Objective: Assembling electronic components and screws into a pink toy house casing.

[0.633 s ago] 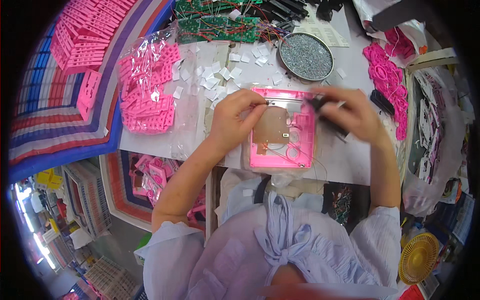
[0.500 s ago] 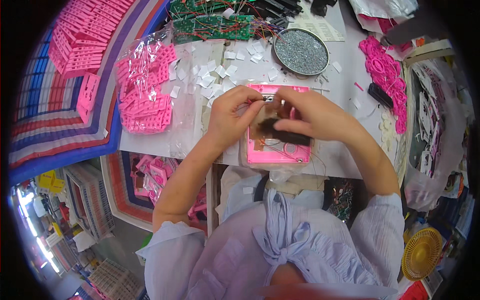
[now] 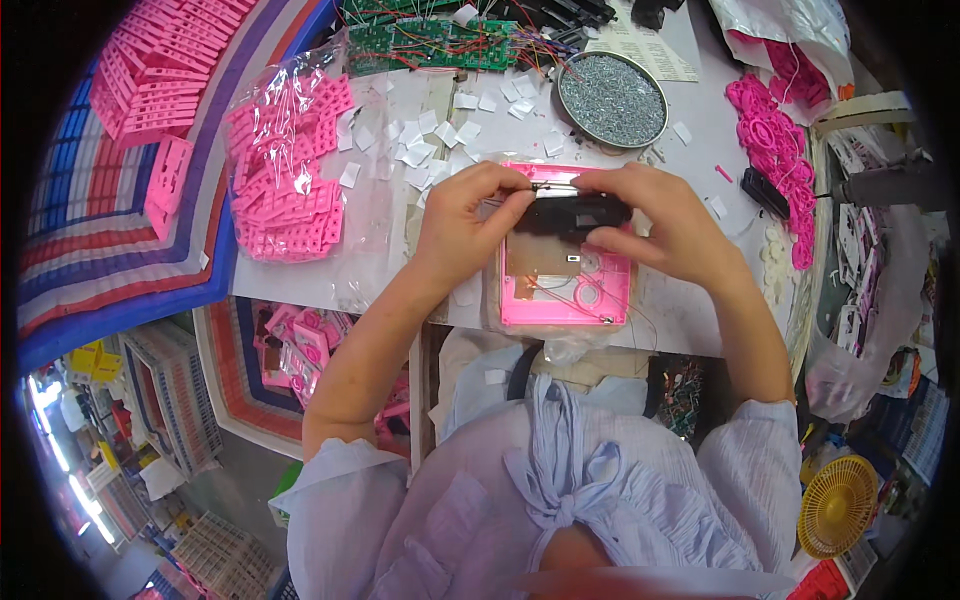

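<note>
In front of me a pink plastic housing [image 3: 512, 310] lies on the table with its inside facing up; a brown board [image 3: 540, 256] and thin red wires are in its cavity. Across its upper part is a black oblong piece [image 3: 575, 214], whose exact kind I cannot make out. My right hand [image 3: 655, 215] grips the right end of this black piece between thumb and fingers. At its upper left, my left hand [image 3: 470, 222] pinches a thin dark rod-like part [image 3: 540, 187] by the far edge of the housing.
A round tray of small screws [image 3: 612, 98] stands behind my hands. White paper squares [image 3: 415, 145] lie scattered to its left. Farther out are a bag of pink parts [image 3: 290, 170], green circuit boards [image 3: 430, 45], pink loops [image 3: 765, 150] and a black block [image 3: 763, 190].
The black piece in my right hand has moved up, from over the housing's middle to its far part. My left hand keeps its pinch near the far edge.
</note>
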A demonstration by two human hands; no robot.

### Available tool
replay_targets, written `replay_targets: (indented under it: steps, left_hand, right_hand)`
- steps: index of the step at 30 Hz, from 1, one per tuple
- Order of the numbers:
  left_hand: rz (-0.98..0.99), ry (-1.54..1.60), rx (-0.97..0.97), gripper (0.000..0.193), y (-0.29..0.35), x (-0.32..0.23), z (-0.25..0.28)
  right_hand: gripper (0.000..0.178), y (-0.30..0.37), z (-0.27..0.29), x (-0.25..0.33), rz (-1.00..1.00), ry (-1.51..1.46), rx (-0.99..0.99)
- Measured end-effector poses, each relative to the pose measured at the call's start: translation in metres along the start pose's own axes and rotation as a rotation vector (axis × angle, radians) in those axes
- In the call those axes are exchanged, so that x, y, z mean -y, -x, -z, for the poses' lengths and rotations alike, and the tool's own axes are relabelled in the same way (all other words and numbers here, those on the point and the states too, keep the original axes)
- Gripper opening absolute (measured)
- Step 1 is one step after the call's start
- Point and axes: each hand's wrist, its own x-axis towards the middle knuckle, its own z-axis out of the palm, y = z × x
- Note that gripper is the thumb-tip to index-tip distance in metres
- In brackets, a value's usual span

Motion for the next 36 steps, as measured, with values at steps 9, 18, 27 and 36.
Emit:
replay_targets:
  steps: [9, 18, 27, 36]
  left_hand:
    - [-0.042, -0.006, 0.136, 0.010, -0.006, -0.003, 0.008]
    - [-0.307, -0.290, 0.349, 0.014, -0.023, -0.012, 0.027]
    - [-0.435, -0.477, 0.580, 0.011, -0.042, -0.029, 0.029]
    - [-0.294, -0.485, 0.459, 0.017, -0.016, -0.041, 0.026]
  right_hand:
    - [0.055, 0.012, -0.020, 0.019, -0.138, 0.075, -0.103]
    - [0.053, 0.007, -0.035, -0.002, 0.067, 0.158, -0.079]
    - [0.050, 0.003, -0.038, 0.001, 0.114, 0.108, -0.119]
    - [0.046, 0.001, -0.035, 0.014, 0.103, 0.162, -0.054]
